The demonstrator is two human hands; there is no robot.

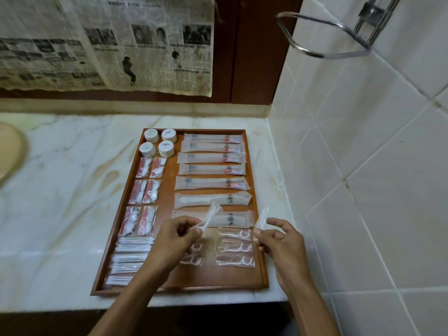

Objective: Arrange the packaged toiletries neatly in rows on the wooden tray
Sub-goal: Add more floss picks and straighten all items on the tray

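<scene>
Both hands pinch small clear packets: left hand (175, 238), right hand (281, 241), over the wooden tray (249, 166) on the worktop (60, 190). A clumsy drop could knock the neat floss rows (235, 247) crooked.

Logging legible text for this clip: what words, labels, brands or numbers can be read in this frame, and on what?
None can be read.
Newspaper on the wall: headlines and columns of print, too blurred to read.
Round white containers on the wooden tray: a dark mark on each lid, too small to read.
Long sachets: small dark and red printed marks, unreadable.
Packets pinched in the left hand and right hand: clear, no print visible.
</scene>
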